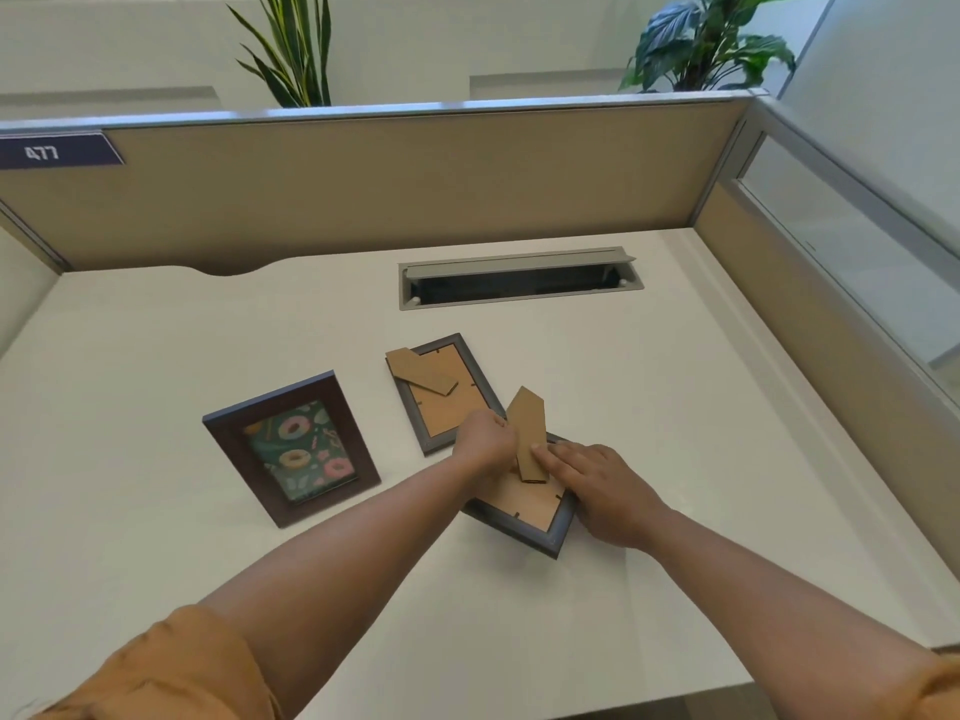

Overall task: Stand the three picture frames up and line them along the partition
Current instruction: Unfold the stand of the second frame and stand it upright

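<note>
Three picture frames lie flat on the white desk (156, 330). A dark brown frame with a doughnut picture (291, 448) faces up at the left. A grey frame (441, 392) lies face down in the middle, its cardboard stand folded flat. The nearest grey frame (535, 511) is face down too, with its cardboard stand (529, 433) lifted up. My left hand (485, 439) pinches that stand from the left. My right hand (597, 485) rests flat on the frame's back and right edge. The beige partition (415, 184) runs along the desk's far side.
A grey cable hatch (519, 278) with its lid raised sits in the desk near the partition. A side partition with a glass pane (831, 283) closes the right. Two plants (296, 49) stand behind the partition.
</note>
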`<state>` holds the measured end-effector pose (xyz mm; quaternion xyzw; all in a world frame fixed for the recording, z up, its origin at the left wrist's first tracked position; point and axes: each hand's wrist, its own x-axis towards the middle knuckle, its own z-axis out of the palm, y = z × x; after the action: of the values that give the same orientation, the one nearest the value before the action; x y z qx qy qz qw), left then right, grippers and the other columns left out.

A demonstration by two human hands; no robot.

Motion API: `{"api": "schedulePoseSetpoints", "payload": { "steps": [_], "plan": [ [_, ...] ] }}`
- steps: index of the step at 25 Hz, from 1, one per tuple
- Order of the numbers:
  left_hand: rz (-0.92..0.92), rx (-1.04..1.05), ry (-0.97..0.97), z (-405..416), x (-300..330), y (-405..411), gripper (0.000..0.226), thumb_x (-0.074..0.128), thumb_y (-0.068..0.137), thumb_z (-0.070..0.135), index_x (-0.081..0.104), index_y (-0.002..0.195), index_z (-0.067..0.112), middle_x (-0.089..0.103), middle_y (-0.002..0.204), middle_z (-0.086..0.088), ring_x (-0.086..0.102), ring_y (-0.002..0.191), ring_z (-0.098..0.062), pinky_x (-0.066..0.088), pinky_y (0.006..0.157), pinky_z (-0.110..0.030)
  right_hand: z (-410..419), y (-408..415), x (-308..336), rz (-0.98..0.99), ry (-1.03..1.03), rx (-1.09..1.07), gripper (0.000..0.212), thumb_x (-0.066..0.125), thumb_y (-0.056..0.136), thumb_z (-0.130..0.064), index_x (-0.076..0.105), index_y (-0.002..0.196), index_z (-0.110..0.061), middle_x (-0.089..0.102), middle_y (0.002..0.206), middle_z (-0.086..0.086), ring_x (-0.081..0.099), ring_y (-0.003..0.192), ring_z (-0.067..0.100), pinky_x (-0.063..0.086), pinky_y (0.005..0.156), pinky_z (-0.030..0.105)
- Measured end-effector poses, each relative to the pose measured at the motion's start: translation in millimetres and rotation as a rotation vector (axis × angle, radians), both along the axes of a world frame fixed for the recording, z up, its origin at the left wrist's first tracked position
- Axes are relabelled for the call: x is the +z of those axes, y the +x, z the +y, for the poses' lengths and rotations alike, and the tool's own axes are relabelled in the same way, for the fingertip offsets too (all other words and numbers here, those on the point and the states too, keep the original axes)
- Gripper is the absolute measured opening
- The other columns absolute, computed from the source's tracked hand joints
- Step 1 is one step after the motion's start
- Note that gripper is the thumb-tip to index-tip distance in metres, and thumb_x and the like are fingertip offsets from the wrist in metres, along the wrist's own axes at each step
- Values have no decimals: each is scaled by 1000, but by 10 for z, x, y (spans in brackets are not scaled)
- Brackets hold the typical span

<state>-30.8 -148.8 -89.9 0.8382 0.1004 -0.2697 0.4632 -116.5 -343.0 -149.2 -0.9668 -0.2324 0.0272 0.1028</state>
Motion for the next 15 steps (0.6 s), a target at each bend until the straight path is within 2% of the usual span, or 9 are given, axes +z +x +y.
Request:
{"api": "schedulePoseSetpoints", "payload": {
  "steps": [2,4,5,7,9,10,12,13,15],
  "plan": [
    [58,-16,5,37,148,81,12,51,101,9,59,96,1,71,96,-15,69,72,-26,64,66,-38,120,43,29,-3,142,-8,92,74,74,-6,33,156,-13,58,145,13,55,130,36,48,103,46],
    [148,-48,38,115,342,139,11,57,101,9,60,104,-1,75,93,-15,72,53,-18,55,44,-25,290,58,113,71,347,-84,87,79,74,-6,42,153,-11,65,135,11,62,118,31,53,98,41],
    [162,-85,64,165,442,180,11,61,100,10,62,104,0,76,90,-15,73,51,-16,56,44,-24,381,64,163,103,467,-147,80,78,77,-5,47,150,-12,67,132,8,64,115,27,54,98,37],
    [123,-218,146,262,635,281,13,66,97,14,66,98,1,77,88,-12,76,62,-18,64,59,-29,538,91,255,134,712,-279,61,73,81,-2,60,140,-13,72,121,2,68,106,18,53,93,24],
    [0,-395,290,359,812,356,19,69,94,24,67,87,7,73,84,-5,71,69,-18,59,59,-30,667,128,336,183,890,-379,49,64,78,6,72,120,-18,73,104,-2,68,93,11,52,84,19],
    [-63,-457,358,410,896,383,24,69,93,30,65,81,10,69,81,-3,65,68,-17,51,55,-29,737,160,374,253,973,-430,45,60,76,8,74,108,-20,71,95,-1,65,88,13,53,79,22],
    [-129,-514,411,490,1046,421,31,66,92,41,61,76,14,63,82,-2,57,68,-17,42,57,-30,868,239,434,434,1137,-530,31,57,72,4,70,99,-6,64,89,7,60,86,23,53,76,35],
    [-135,-522,407,528,1105,431,35,61,94,47,62,80,14,64,88,-4,58,74,-19,43,61,-32,932,287,457,510,1196,-562,32,57,70,1,67,100,-1,63,90,9,61,89,27,54,78,40],
    [-106,-496,373,610,1192,436,53,48,96,62,68,99,12,67,105,-7,63,95,-25,51,82,-39,1059,393,506,644,1258,-594,39,58,65,-1,67,103,-5,69,96,9,67,100,31,58,84,43]
  ]
}}
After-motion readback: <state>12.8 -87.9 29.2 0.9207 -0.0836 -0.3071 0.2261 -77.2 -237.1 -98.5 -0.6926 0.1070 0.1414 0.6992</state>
